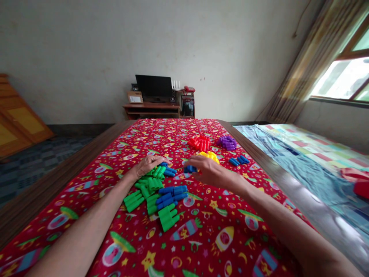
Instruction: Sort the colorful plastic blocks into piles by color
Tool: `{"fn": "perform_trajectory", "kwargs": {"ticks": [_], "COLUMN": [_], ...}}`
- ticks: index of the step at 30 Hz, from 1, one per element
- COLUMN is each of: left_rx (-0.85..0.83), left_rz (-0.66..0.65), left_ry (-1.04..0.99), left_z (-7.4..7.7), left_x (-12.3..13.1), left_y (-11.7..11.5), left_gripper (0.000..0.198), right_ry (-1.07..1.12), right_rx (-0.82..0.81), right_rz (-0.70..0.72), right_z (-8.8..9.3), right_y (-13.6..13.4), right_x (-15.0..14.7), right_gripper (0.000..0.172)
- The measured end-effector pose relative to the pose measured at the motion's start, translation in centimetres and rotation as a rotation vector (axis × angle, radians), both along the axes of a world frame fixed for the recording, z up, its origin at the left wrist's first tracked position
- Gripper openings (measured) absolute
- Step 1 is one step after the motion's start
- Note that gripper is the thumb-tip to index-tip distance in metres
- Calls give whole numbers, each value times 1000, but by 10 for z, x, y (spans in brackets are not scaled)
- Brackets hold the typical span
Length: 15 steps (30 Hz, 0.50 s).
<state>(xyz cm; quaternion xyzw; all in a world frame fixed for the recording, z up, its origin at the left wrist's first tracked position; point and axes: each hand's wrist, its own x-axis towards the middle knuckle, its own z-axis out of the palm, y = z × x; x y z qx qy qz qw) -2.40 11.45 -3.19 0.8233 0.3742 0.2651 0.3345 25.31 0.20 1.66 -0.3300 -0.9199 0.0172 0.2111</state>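
Note:
My left hand (147, 164) rests palm down on a heap of green plastic pieces (150, 188), its fingers curled over a few green and blue ones. In my right hand (208, 171) is a small blue piece (190, 169), pinched at the fingertips just above the cloth. More blue pieces (172, 194) lie in a row beside the green heap. A yellow cluster (211, 156) sits right behind my right hand.
The table wears a red cloth (201, 238) printed with rockets. Red pieces (200, 142), purple pieces (227, 142) and a few blue ones (239, 160) lie farther back. A bed (305, 161) stands close on the right; a desk with a monitor (154, 90) is at the wall.

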Motion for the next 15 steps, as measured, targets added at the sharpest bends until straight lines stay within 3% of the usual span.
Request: {"fn": "perform_trajectory", "kwargs": {"ticks": [2,4,6,8,12,15], "left_rx": [-6,-16,-21,-10,21,13], "left_rz": [4,8,12,13,-10,-10], "left_ry": [-3,-5,-7,-15,-20,-18], "left_z": [0,-1,-2,-5,-8,-10], "left_x": [0,0,0,-1,-3,-3], "left_y": [0,1,2,3,6,7], "left_gripper": [59,60,61,60,57,55], "right_ry": [64,52,-41,-168,-334,-335], "right_rx": [32,39,-11,-72,-204,-199], "right_rz": [-133,-374,-589,-710,-718,-684], "right_z": [23,37,39,31,9,9], "right_y": [4,11,20,30,45,46], "right_x": [26,58,91,121,154,153], "right_gripper": [32,32,33,34,33,31]}}
